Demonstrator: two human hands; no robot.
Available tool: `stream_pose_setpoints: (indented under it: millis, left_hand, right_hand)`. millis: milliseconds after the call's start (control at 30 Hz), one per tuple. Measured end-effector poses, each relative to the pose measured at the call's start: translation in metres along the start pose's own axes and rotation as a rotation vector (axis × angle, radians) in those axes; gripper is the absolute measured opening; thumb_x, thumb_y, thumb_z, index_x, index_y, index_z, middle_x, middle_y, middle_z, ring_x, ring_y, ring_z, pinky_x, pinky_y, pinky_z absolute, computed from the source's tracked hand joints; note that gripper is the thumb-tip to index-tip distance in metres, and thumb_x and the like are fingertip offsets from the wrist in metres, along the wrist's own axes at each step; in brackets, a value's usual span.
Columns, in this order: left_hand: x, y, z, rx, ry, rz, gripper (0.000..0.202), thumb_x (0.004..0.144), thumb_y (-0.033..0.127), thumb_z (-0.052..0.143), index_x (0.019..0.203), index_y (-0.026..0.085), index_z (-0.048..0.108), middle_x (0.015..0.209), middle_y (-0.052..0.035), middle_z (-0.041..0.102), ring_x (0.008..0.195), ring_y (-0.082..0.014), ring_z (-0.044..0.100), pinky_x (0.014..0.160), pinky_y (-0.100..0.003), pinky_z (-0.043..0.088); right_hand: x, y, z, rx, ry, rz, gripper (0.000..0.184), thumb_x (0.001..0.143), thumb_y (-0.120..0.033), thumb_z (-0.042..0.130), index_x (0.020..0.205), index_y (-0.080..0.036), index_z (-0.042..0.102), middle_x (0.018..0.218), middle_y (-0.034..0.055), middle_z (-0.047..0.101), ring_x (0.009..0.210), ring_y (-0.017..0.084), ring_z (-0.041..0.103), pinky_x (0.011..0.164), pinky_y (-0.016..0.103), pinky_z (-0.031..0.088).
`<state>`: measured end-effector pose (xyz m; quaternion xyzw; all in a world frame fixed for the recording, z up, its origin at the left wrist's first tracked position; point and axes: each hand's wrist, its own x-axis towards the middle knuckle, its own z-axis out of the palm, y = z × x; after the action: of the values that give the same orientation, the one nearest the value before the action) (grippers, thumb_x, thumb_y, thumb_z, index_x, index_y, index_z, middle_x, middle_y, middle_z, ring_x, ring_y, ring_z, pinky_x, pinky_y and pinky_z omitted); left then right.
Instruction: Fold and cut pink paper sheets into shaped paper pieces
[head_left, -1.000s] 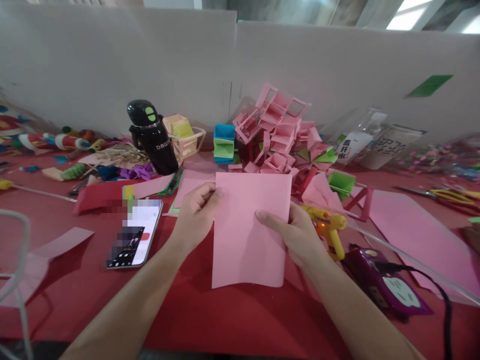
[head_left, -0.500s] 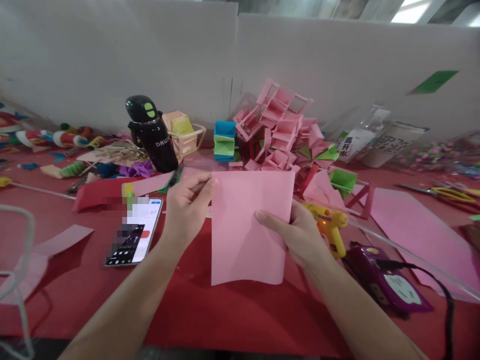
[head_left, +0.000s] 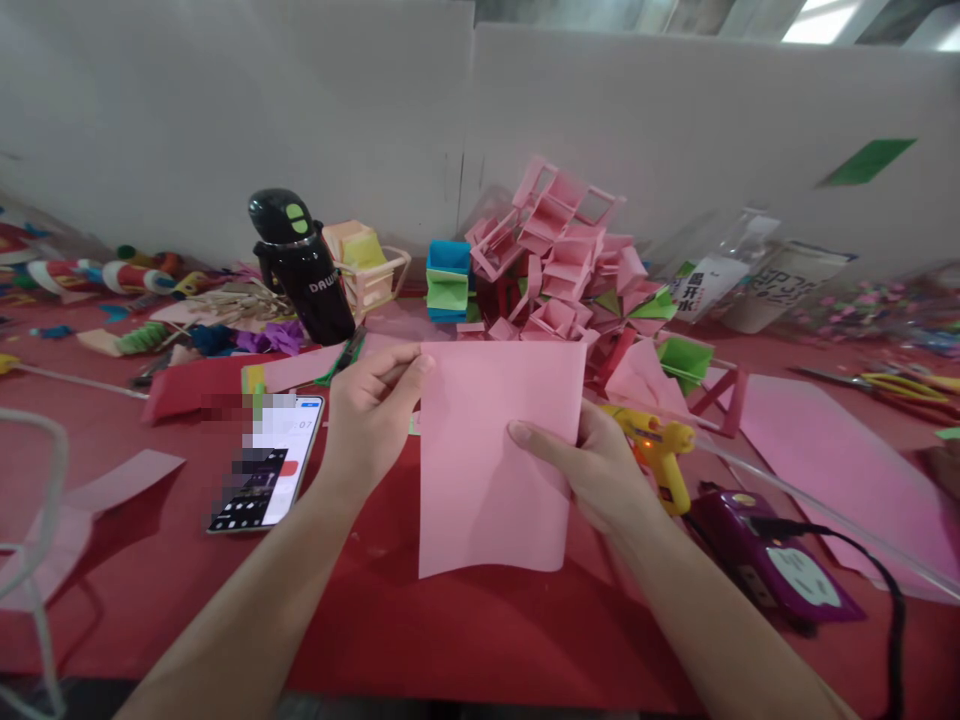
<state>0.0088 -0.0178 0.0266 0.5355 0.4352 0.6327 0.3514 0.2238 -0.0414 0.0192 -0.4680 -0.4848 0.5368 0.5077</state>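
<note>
I hold a pink sheet of paper [head_left: 491, 470] upright over the red table [head_left: 465, 640]. My left hand [head_left: 369, 415] pinches the sheet's upper left corner, thumb on the front. My right hand [head_left: 592, 465] grips the right edge, with the thumb lying across the front and the fingers behind. The lower edge of the sheet hangs free and curls a little just above the tabletop.
A phone [head_left: 268, 476] lies left of my left hand. A black bottle [head_left: 300, 268] and a heap of pink folded paper frames [head_left: 559, 265] stand behind. A yellow glue gun [head_left: 656, 452] and a purple device with a black cable [head_left: 776, 575] lie at the right, and scissors [head_left: 885, 388] farther right.
The sheet and both hands have stayed almost in place. My left thumb has slid up to the sheet's top left corner.
</note>
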Motion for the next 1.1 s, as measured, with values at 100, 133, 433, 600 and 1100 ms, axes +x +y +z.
stream_pose_setpoints:
  millis: [100,133,433,600,1100]
  left_hand:
    - [0.000,0.001,0.000,0.014,-0.004,0.014,0.022,0.086,0.035,0.071,0.100,0.018,0.078,0.072,-0.0015,0.065,0.061,-0.0120,0.055,0.055,-0.024,0.048]
    - [0.000,0.001,0.000,0.016,-0.002,0.020,0.022,0.086,0.035,0.072,0.099,0.018,0.077,0.071,-0.0012,0.065,0.060,-0.0118,0.055,0.055,-0.023,0.048]
    - [0.007,-0.003,-0.002,0.331,0.055,0.260,0.013,0.090,0.024,0.063,0.090,0.017,0.073,0.067,0.0004,0.068,0.059,-0.0107,0.057,0.058,-0.022,0.047]
    - [0.018,-0.027,-0.010,0.392,0.047,0.256,0.013,0.089,0.025,0.063,0.093,0.015,0.072,0.074,-0.0015,0.072,0.064,-0.0120,0.062,0.061,-0.023,0.046]
    - [0.021,-0.050,-0.006,0.242,-0.022,0.036,0.020,0.082,0.031,0.068,0.091,0.014,0.074,0.071,-0.0021,0.071,0.058,-0.0119,0.057,0.052,-0.021,0.042]
  right_hand:
    - [0.000,0.000,0.000,0.008,-0.005,-0.002,0.037,0.068,-0.035,0.089,0.099,-0.024,0.074,0.100,0.0063,0.079,0.089,0.028,0.075,0.074,0.040,0.062]
    - [0.000,0.000,-0.001,0.007,-0.002,-0.005,0.037,0.068,-0.035,0.089,0.099,-0.024,0.074,0.100,0.0063,0.079,0.088,0.027,0.075,0.074,0.039,0.062]
    - [0.005,-0.002,0.001,0.150,0.007,0.130,0.034,0.067,-0.032,0.088,0.097,-0.022,0.074,0.093,0.0055,0.079,0.075,0.022,0.073,0.069,0.035,0.058]
    - [0.017,0.006,-0.006,0.210,-0.019,0.209,0.023,0.066,-0.029,0.086,0.078,-0.019,0.069,0.080,0.0039,0.076,0.068,0.019,0.068,0.067,0.033,0.053]
    - [0.040,0.026,-0.015,0.173,0.123,0.029,0.032,0.065,-0.045,0.087,0.066,-0.020,0.067,0.060,-0.0029,0.061,0.055,0.011,0.052,0.055,0.026,0.042]
